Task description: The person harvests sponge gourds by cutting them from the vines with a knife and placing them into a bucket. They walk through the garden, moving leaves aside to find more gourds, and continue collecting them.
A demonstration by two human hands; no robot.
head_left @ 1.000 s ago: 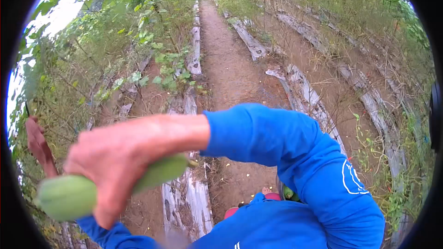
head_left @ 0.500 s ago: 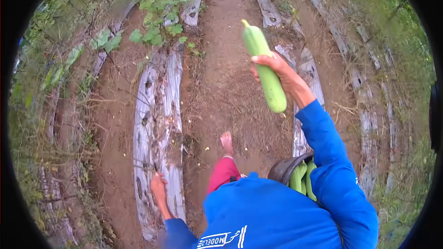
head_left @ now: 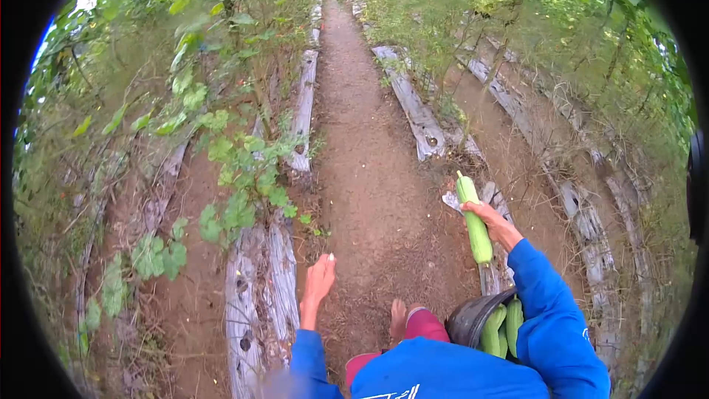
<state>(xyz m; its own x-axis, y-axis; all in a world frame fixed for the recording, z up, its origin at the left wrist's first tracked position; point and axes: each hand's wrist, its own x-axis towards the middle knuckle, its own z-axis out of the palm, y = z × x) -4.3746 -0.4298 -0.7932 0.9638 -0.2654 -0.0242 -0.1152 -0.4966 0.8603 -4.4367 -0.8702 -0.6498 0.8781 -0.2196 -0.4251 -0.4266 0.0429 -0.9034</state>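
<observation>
My right hand (head_left: pixel 496 223) grips a long green gourd (head_left: pixel 473 219), held nearly upright just above a dark bucket (head_left: pixel 468 317) at my right hip. Several more green gourds (head_left: pixel 502 325) stand in that bucket. My left hand (head_left: pixel 318 282) hangs at my side over the dirt, fingers loosely together, holding nothing that I can see. Both arms wear blue sleeves. A bare foot (head_left: pixel 399 318) and a red trouser leg (head_left: pixel 426 323) show below me on the path.
A brown dirt path (head_left: pixel 369 140) runs straight ahead between raised beds covered in grey plastic mulch (head_left: pixel 303 103). Green vines (head_left: pixel 236 170) climb on the left; more foliage overhangs on the right. Dry weeds line both sides.
My right hand has brought the gourd down from chest height toward the bucket. The left hand has swung forward, and my view has tipped up along the path.
</observation>
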